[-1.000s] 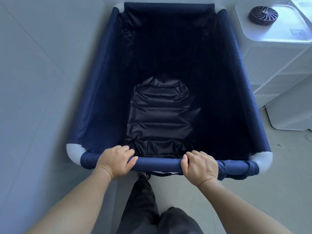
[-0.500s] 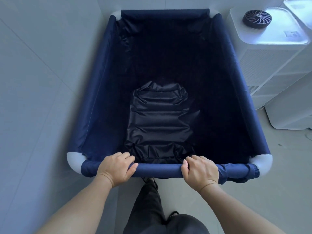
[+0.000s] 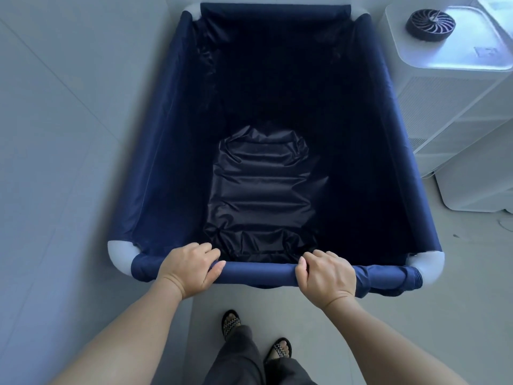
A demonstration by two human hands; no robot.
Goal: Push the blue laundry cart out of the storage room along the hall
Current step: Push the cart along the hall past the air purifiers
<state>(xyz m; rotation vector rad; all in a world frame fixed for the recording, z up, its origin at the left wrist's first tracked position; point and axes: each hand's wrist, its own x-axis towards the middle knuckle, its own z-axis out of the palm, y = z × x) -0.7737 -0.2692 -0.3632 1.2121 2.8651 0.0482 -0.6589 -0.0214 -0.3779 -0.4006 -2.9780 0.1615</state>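
Note:
The blue laundry cart (image 3: 166,134) fills the middle of the head view, a navy fabric bin on a frame with white corner joints. Its bottom is dark, crumpled fabric with nothing inside. My left hand (image 3: 188,266) grips the near rail left of centre, fingers curled over it. My right hand (image 3: 327,276) grips the same rail right of centre. Both arms reach forward from below.
A grey wall (image 3: 55,134) runs close along the cart's left side. White appliances (image 3: 444,107) stand close on the right, one with a round dark fan grille (image 3: 430,25) on top. My feet in sandals (image 3: 230,320) stand on grey floor behind the cart.
The cart has shifted slightly away from my body; both feet now show behind the rail. My hands keep the same grip on it.

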